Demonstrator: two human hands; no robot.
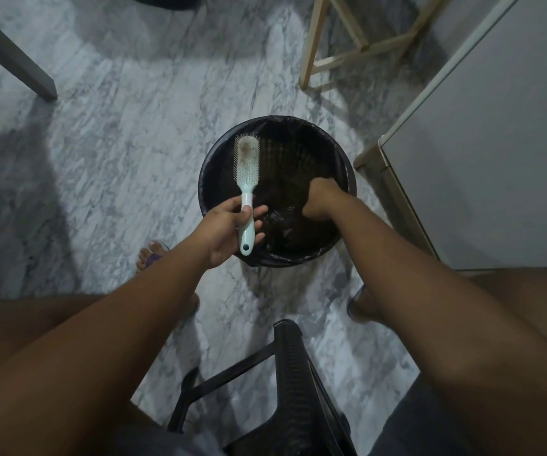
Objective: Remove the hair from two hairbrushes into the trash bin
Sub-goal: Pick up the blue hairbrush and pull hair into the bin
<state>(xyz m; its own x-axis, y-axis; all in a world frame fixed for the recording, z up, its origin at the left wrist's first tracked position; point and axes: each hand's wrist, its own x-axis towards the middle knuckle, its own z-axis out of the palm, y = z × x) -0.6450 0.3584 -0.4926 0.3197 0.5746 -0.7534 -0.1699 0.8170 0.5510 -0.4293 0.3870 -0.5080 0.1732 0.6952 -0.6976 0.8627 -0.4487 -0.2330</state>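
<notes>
the left hand [229, 230] wraps its fingers around the smooth handle of a pale plastic hairbrush [247, 179], bristles up, over the rim of the round black-lined trash bin [209, 179]. the right hand [320, 199] reaches inside; its fingers are hidden.

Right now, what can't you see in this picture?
Head view only:
- right hand: its fingers dip into the dark trash bin, so what they hold is hidden.
- Bin contents: lost in the black liner.
- hairbrush in the left hand: hair strands too small to make out.
- Second brush: not in view.
</notes>
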